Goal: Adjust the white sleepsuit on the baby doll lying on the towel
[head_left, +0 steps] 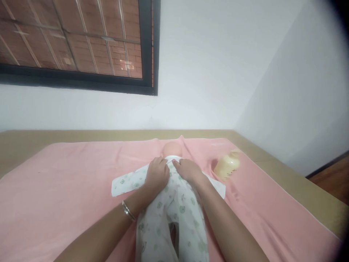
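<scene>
White cotton-like fabric with small green and grey prints forms the suit, which lies lengthwise on a pink cloth, its two legs nearest the viewer. A narrow gap separates the legs at the lower edge. The forearms enter from below on either side of the suit; a silvery bangle encircles the left wrist. Farther up, the left hand and the right hand lie on the upper front of the suit, just below the neckline, well apart at the wrists and near each other at the fingertips. The fingers of both are bent against the fabric; whether they pinch it or merely press it cannot be told. One sleeve extends flat to the left; the other shows partly beyond the right forearm. Just past the neckline is a smooth, rounded head. To the right, on the cloth, a pale yellow bottle leans over, dark lettering on its side. Tan worktop borders the cloth. Behind stand a white wall and, upper left, a dark-framed window, with reddish brickwork visible through it.
</scene>
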Motion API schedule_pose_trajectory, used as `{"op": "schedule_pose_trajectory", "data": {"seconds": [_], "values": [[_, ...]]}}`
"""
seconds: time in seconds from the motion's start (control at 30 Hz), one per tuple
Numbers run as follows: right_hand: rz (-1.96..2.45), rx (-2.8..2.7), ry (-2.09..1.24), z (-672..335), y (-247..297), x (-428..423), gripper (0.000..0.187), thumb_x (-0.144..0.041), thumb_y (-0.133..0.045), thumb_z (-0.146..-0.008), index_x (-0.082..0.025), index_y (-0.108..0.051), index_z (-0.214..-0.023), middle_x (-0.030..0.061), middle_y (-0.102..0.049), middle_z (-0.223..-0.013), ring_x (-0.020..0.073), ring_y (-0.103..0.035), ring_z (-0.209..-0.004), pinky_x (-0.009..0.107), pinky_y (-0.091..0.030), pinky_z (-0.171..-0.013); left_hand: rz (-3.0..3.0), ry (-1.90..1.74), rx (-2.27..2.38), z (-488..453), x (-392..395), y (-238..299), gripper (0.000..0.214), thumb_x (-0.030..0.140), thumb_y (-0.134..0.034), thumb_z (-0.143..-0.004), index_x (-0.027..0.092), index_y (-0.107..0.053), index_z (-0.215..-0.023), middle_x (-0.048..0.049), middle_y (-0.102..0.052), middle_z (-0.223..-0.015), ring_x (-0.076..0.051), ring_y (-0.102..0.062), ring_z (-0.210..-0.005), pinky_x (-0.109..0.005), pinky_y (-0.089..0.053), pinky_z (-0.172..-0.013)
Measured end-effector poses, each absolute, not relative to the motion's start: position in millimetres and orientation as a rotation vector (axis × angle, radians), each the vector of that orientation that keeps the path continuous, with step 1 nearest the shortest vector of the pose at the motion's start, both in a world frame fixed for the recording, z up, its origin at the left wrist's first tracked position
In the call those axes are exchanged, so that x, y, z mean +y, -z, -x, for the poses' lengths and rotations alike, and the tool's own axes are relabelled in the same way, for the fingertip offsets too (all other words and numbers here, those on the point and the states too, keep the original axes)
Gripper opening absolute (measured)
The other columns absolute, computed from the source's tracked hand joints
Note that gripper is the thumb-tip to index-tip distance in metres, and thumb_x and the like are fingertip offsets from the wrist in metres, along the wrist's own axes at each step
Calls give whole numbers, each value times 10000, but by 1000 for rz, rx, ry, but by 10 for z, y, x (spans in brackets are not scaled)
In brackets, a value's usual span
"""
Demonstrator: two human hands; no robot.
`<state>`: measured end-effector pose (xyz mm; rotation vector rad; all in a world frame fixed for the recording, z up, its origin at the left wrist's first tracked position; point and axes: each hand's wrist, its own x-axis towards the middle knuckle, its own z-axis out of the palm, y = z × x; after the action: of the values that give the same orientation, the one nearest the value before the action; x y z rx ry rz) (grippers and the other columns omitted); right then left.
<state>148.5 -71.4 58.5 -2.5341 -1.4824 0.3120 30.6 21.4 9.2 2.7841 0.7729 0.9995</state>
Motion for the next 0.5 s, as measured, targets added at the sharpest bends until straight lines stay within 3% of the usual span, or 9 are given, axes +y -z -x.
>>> {"op": "schedule_pose_trajectory", "data": {"seconds": [0.17, 0.33, 0.5], "values": [[2374, -1789, -133, -1363, -622, -798, 452, -441, -287, -911, -179, -613, -1082, 129, -635, -1019, 255, -575, -929, 335, -397, -749, -2673, -771, 822, -324, 260, -109, 254, 275, -340, -874, 175, -552, -777, -74, -592, -809, -206, -525, -791, -334, -405, -738], [2466, -1445, -397, -1595, -568, -719, 673, -573, -136, -901, -146, -647, -1001, 154, -647, -1017, 265, -594, -895, 342, -409, -720, -2645, -789, 883, -334, 224, -117, 283, 307, -324, -890, 167, -567, -856, -75, -608, -850, -214, -540, -842, -346, -400, -777], [2428, -1306, -438, -1789, -405, -633, 740, -658, -141, -857, -147, -658, -993, 161, -650, -1021, 269, -590, -919, 339, -397, -732, -2648, -758, 895, -335, 218, -119, 292, 322, -326, -894, 163, -569, -858, -80, -614, -858, -214, -547, -827, -344, -403, -759]]}}
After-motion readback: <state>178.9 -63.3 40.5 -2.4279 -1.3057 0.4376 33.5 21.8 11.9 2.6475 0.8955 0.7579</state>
